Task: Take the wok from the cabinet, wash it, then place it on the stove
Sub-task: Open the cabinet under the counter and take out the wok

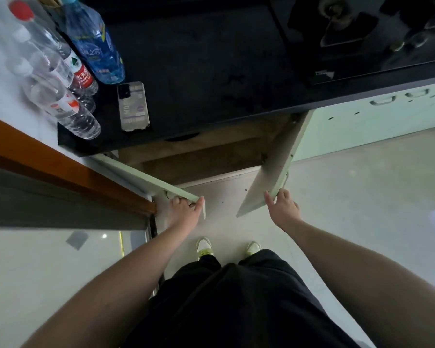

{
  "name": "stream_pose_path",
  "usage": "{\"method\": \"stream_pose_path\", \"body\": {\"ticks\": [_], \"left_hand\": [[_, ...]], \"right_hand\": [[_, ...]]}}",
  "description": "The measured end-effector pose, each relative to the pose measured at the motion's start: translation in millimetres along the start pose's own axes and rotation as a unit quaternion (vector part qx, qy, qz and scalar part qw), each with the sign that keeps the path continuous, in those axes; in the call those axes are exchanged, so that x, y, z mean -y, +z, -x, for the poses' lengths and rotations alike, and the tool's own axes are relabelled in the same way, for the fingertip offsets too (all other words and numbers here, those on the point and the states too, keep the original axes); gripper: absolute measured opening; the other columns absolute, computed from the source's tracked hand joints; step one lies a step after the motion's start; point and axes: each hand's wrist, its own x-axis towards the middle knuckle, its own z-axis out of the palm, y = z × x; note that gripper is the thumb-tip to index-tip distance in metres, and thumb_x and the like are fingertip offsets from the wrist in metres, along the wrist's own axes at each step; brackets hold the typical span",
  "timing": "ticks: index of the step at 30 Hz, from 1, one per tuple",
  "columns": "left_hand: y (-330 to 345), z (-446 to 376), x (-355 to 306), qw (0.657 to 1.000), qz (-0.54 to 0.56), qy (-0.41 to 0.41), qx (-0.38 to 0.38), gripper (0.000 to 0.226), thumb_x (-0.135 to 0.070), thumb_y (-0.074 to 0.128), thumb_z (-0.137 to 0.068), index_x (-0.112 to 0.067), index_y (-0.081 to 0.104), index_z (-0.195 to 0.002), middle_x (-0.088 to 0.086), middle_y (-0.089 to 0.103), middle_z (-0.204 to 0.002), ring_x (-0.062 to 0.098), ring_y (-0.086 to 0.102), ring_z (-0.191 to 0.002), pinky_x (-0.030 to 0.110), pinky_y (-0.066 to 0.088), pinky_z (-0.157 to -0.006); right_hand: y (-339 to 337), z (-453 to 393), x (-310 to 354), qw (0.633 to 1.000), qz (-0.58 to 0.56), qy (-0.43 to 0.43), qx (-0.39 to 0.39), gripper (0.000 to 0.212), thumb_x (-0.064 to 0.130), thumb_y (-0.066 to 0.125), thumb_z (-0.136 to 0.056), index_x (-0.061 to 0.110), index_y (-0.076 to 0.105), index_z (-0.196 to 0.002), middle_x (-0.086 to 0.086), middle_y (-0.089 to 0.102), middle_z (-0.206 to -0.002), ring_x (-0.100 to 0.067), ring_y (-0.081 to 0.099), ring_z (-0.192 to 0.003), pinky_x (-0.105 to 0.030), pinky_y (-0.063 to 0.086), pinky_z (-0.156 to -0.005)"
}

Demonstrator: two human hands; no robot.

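Observation:
Under the black countertop [211,71] a cabinet stands with both pale green doors swung out. My left hand [185,209] grips the edge of the left door [146,178] near its handle. My right hand [283,207] holds the bottom edge of the right door [269,177]. The cabinet inside [204,151] is brown and dim; only a dark rounded edge [181,138] shows under the counter lip, and I cannot tell what it is. The black stove [362,33] with a burner lies at the top right of the counter.
Several plastic water bottles [60,71] and a phone [133,106] stand on the counter's left end. A brown door frame [60,167] lies close on the left. Closed green cabinet fronts [374,121] run to the right. My feet [229,248] stand on pale floor tiles.

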Motion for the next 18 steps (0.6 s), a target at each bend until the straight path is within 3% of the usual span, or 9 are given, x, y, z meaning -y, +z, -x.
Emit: {"method": "stream_pose_path", "body": {"ticks": [6,8,10,13,15,18], "left_hand": [[-1,-1,-16,0.996,-0.034,-0.083,-0.001,0.091,-0.076,0.021,-0.089,-0.003,0.055,-0.132,0.016,0.047,-0.137,0.03,0.044,-0.125,0.043,0.042,-0.094],[3,-2,-23,0.994,-0.03,-0.109,-0.01,0.086,-0.071,0.027,-0.089,-0.002,0.055,-0.131,0.017,0.047,-0.137,0.031,0.044,-0.124,0.043,0.043,-0.092],[7,-5,-30,0.989,-0.016,-0.145,-0.019,0.08,-0.065,0.036,-0.088,0.0,0.057,-0.128,0.019,0.049,-0.133,0.032,0.049,-0.116,0.037,0.045,-0.086],[13,-4,-38,0.98,0.032,-0.191,-0.034,0.076,-0.059,0.043,-0.086,0.002,0.055,-0.128,0.02,0.051,-0.13,0.032,0.054,-0.11,0.036,0.047,-0.084],[15,-4,-42,0.978,0.042,-0.199,-0.054,0.075,-0.057,0.044,-0.086,0.002,0.052,-0.131,0.02,0.049,-0.133,0.033,0.052,-0.113,0.036,0.045,-0.083],[17,-3,-43,0.973,0.048,-0.214,-0.066,0.075,-0.054,0.044,-0.085,0.003,0.051,-0.134,0.021,0.047,-0.137,0.034,0.051,-0.117,0.041,0.046,-0.094]], "right_hand": [[-11,5,-32,0.998,-0.052,0.039,-0.004,0.058,0.048,0.027,-0.099,0.012,0.033,-0.145,-0.004,0.036,-0.148,-0.026,0.04,-0.133,-0.041,0.025,-0.111],[-15,11,-45,0.995,-0.078,0.049,-0.032,0.058,0.038,0.032,-0.099,0.016,0.019,-0.15,-0.003,0.024,-0.156,-0.027,0.035,-0.135,-0.041,0.022,-0.114],[-23,14,-57,0.994,-0.077,0.031,-0.064,0.069,0.018,0.036,-0.095,0.024,0.002,-0.154,0.002,0.005,-0.162,-0.023,0.019,-0.145,-0.039,0.015,-0.119],[-32,11,-86,0.995,0.058,-0.046,-0.061,0.088,-0.005,0.04,-0.085,0.024,-0.005,-0.155,0.002,-0.02,-0.161,-0.016,-0.015,-0.148,-0.037,0.0,-0.122],[-40,6,-108,0.987,0.128,-0.072,-0.072,0.079,0.0,0.039,-0.088,0.018,0.001,-0.155,0.002,-0.024,-0.16,-0.015,-0.02,-0.147,-0.034,-0.006,-0.12],[-51,4,-138,0.965,0.221,-0.109,-0.084,0.067,0.014,0.034,-0.095,0.011,0.004,-0.155,-0.001,-0.021,-0.161,-0.015,-0.017,-0.148,-0.032,-0.011,-0.118]]}}
